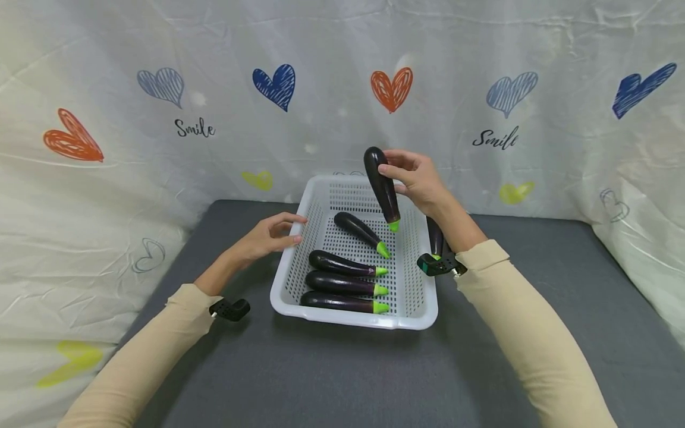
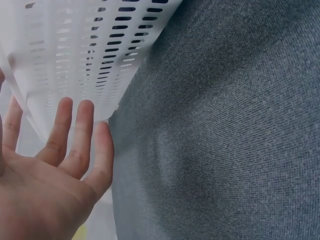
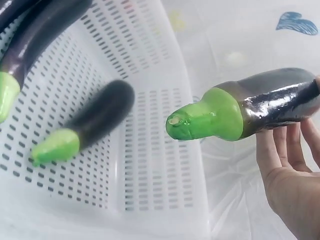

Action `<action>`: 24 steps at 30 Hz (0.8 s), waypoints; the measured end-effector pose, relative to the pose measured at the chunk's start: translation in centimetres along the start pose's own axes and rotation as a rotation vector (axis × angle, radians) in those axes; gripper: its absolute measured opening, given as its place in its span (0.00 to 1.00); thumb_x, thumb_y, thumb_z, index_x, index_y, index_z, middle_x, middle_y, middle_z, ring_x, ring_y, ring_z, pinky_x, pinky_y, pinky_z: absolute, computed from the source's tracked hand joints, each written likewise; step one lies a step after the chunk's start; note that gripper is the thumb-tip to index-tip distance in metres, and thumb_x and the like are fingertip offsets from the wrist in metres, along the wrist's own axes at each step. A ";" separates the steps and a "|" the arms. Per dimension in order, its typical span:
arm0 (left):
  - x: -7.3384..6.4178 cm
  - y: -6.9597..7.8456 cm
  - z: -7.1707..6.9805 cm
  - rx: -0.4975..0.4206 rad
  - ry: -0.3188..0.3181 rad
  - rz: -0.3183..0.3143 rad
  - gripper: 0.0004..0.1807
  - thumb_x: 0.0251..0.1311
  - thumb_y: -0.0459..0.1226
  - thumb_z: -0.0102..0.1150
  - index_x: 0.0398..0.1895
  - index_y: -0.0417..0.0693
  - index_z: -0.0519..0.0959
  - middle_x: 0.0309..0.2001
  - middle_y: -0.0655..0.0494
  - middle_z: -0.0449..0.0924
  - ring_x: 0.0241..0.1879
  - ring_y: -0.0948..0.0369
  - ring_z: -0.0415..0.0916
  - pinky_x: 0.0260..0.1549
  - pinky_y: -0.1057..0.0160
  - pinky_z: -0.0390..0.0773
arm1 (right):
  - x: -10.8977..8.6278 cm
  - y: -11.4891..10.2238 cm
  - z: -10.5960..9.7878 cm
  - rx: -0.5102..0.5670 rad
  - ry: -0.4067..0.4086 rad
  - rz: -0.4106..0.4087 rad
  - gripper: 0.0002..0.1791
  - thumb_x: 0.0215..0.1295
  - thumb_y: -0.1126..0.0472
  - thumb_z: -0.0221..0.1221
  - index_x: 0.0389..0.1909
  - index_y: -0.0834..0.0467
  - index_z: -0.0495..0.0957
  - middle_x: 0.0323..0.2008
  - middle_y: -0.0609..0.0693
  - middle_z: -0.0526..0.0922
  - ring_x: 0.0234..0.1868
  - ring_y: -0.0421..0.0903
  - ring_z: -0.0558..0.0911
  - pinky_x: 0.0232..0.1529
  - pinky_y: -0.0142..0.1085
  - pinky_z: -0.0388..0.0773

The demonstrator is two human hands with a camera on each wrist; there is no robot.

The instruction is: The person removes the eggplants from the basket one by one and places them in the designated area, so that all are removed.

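A dark purple eggplant point(image 1: 383, 184) with a green stem end is pinched in my right hand point(image 1: 420, 178), tilted stem-down over the far right part of a white perforated basket point(image 1: 355, 321). The right wrist view shows the held eggplant's green cap point(image 3: 215, 117) pointing toward the camera. Inside the basket one eggplant point(image 1: 358, 230) lies slanted, and several others point(image 1: 342, 283) lie side by side near the front wall. My left hand point(image 1: 270, 235) is at the basket's left rim, its fingertips right by the edge; the left wrist view shows its fingers point(image 2: 84, 130) loosely spread beside the wall.
Another eggplant point(image 1: 435, 238) lies on the grey cloth-covered table point(image 1: 353, 380) just right of the basket, partly hidden by the right forearm. A white curtain point(image 1: 332, 101) with printed hearts hangs behind the table.
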State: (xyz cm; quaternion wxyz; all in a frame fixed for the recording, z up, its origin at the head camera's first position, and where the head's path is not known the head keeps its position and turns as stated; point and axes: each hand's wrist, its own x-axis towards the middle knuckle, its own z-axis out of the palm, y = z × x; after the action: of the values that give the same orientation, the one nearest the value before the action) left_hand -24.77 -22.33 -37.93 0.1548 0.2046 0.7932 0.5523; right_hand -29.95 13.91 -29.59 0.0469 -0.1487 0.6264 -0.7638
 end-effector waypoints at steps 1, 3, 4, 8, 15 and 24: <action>0.0 0.0 0.0 0.000 0.002 -0.002 0.28 0.70 0.40 0.64 0.71 0.47 0.71 0.63 0.41 0.72 0.58 0.46 0.74 0.54 0.39 0.73 | 0.0 0.0 -0.1 0.004 0.004 -0.003 0.16 0.67 0.70 0.66 0.55 0.61 0.82 0.43 0.53 0.80 0.44 0.48 0.81 0.59 0.56 0.71; 0.0 0.0 0.0 0.003 0.004 -0.005 0.28 0.70 0.40 0.64 0.71 0.48 0.71 0.63 0.41 0.72 0.57 0.46 0.74 0.54 0.39 0.74 | -0.1 0.0 -0.4 0.007 0.008 -0.008 0.16 0.67 0.70 0.66 0.54 0.61 0.83 0.43 0.53 0.80 0.44 0.48 0.81 0.58 0.56 0.71; 0.0 0.0 0.0 0.003 0.005 -0.006 0.28 0.70 0.40 0.64 0.71 0.48 0.71 0.63 0.41 0.72 0.57 0.46 0.74 0.54 0.39 0.74 | -0.2 0.0 -0.6 0.008 0.011 -0.011 0.15 0.67 0.71 0.66 0.54 0.61 0.83 0.43 0.53 0.80 0.44 0.48 0.81 0.58 0.56 0.71; 0.0 0.0 0.0 0.009 0.007 -0.009 0.28 0.70 0.41 0.64 0.71 0.49 0.71 0.63 0.42 0.72 0.57 0.47 0.74 0.55 0.40 0.74 | -0.5 0.1 -1.2 0.002 0.013 -0.024 0.16 0.68 0.71 0.65 0.55 0.61 0.82 0.44 0.54 0.79 0.44 0.48 0.80 0.59 0.56 0.69; 0.0 0.1 0.0 -0.005 0.008 -0.012 0.27 0.70 0.39 0.64 0.70 0.49 0.71 0.61 0.41 0.73 0.56 0.46 0.75 0.53 0.41 0.75 | -1.3 -0.1 -2.2 -0.022 0.018 -0.035 0.16 0.69 0.69 0.65 0.57 0.59 0.81 0.49 0.54 0.78 0.48 0.49 0.79 0.57 0.51 0.72; 0.1 0.2 0.1 -0.013 0.009 -0.018 0.27 0.70 0.39 0.65 0.70 0.48 0.71 0.62 0.40 0.73 0.56 0.46 0.75 0.54 0.41 0.75 | -2.3 -0.1 -3.8 0.005 0.038 -0.032 0.18 0.68 0.69 0.66 0.58 0.60 0.80 0.49 0.54 0.82 0.48 0.49 0.81 0.48 0.40 0.79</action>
State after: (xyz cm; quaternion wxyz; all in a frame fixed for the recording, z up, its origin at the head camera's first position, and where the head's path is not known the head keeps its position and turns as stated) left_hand -24.78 -22.17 -37.81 0.1575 0.1939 0.7919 0.5572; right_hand -28.83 18.10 -30.50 0.0230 -0.1440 0.6229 -0.7686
